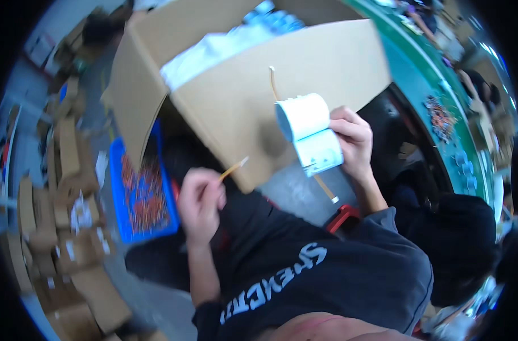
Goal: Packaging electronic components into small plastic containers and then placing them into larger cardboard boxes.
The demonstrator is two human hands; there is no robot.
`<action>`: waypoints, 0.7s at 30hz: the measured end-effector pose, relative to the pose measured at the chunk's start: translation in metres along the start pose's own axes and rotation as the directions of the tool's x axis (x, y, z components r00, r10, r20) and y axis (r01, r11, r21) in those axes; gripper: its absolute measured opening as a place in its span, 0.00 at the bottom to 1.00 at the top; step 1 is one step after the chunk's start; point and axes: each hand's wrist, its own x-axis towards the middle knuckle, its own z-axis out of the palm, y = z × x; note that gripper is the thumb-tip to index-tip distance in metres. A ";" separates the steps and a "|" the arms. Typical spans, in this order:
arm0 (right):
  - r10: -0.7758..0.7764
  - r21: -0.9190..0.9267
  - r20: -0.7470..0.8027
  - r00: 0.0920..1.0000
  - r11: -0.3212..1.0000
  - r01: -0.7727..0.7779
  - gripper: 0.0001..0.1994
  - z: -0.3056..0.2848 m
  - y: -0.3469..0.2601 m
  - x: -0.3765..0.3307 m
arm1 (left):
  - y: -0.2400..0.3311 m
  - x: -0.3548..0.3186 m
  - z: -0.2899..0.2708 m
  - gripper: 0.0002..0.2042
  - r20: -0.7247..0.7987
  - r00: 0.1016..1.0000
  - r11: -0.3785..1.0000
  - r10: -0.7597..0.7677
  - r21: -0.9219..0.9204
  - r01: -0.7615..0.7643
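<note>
My left hand point(201, 199) is closed, its fingertips pinching a short orange wire lead point(231, 169) with a small white connector at its end. My right hand point(354, 142) grips a white roll point(311, 116) that looks like a roll of labels, with a printed flap point(320, 152) hanging below it. One orange wire point(274, 84) with a white connector sticks up from behind the roll. Another orange wire point(325, 187) shows below the flap, also tipped in white. How these wires are held there is hidden. Both hands are over my lap, apart from each other.
A large open cardboard box point(282, 68) with a pale liner point(213, 51) stands just ahead. Left of my knee, a blue tray point(118, 193) holds many wire leads. Cardboard boxes point(71, 250) line the left. A green worktable point(418, 79) with a wire heap point(439, 118) runs along the right.
</note>
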 end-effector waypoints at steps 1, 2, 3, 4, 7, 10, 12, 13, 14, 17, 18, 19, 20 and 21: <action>-0.024 -0.143 -0.064 0.998 0.990 0.015 0.08 -0.027 0.015 0.004 | 0.000 -0.007 -0.012 0.02 -0.010 0.999 0.997 0.053 0.050 -0.053; -0.045 -0.270 -0.122 0.992 0.963 0.010 0.08 -0.053 0.027 0.006 | 0.004 -0.014 -0.027 0.04 -0.027 0.996 0.987 0.087 0.135 -0.083; -0.069 -0.375 -0.174 0.982 0.927 -0.002 0.08 -0.091 0.048 0.018 | 0.002 -0.022 -0.044 0.05 -0.129 0.990 0.982 0.060 0.185 -0.035; -0.044 -0.436 -0.252 0.967 0.897 -0.073 0.09 -0.123 0.071 0.032 | -0.003 -0.026 -0.066 0.05 -0.196 0.978 0.965 0.068 0.262 -0.014; 0.137 -0.721 -0.319 0.938 0.607 -0.334 0.09 -0.231 0.185 0.072 | -0.014 -0.034 -0.132 0.05 -0.433 0.896 0.861 0.100 0.489 0.140; 0.370 -0.860 -0.333 0.867 0.257 -0.440 0.11 -0.274 0.303 0.095 | -0.042 -0.050 -0.214 0.06 -0.537 0.843 0.855 0.017 0.445 0.266; 0.538 -0.882 -0.382 0.751 0.031 -0.471 0.12 -0.299 0.381 0.111 | -0.073 -0.057 -0.260 0.06 -0.515 0.857 0.759 0.021 0.566 0.322; 0.536 -0.891 -0.368 0.760 0.032 -0.453 0.11 -0.282 0.398 0.122 | -0.078 -0.069 -0.283 0.06 -0.520 0.854 0.750 0.014 0.571 0.334; 0.532 -0.900 -0.353 0.769 0.031 -0.434 0.11 -0.267 0.413 0.131 | -0.083 -0.082 -0.305 0.06 -0.563 0.826 0.737 -0.023 0.549 0.394; 0.522 -0.863 -0.361 0.773 0.126 -0.489 0.10 -0.254 0.452 0.151 | -0.093 -0.091 -0.328 0.07 -0.649 0.754 0.705 -0.096 0.491 0.512; 0.511 -0.839 -0.368 0.777 0.177 -0.514 0.10 -0.249 0.460 0.157 | -0.094 -0.093 -0.331 0.07 -0.653 0.749 0.689 -0.115 0.491 0.534; 0.511 -0.843 -0.358 0.781 0.182 -0.506 0.10 -0.246 0.465 0.162 | -0.096 -0.097 -0.335 0.08 -0.658 0.742 0.674 -0.133 0.489 0.554; 0.630 -0.781 -0.350 0.693 0.212 -0.587 0.10 -0.245 0.468 0.168 | -0.097 -0.101 -0.339 0.08 -0.664 0.733 0.659 -0.149 0.486 0.574; 0.741 -0.714 -0.317 0.592 0.225 -0.663 0.11 -0.244 0.471 0.171 | -0.100 -0.102 -0.341 0.08 -0.677 0.720 0.656 -0.153 0.476 0.586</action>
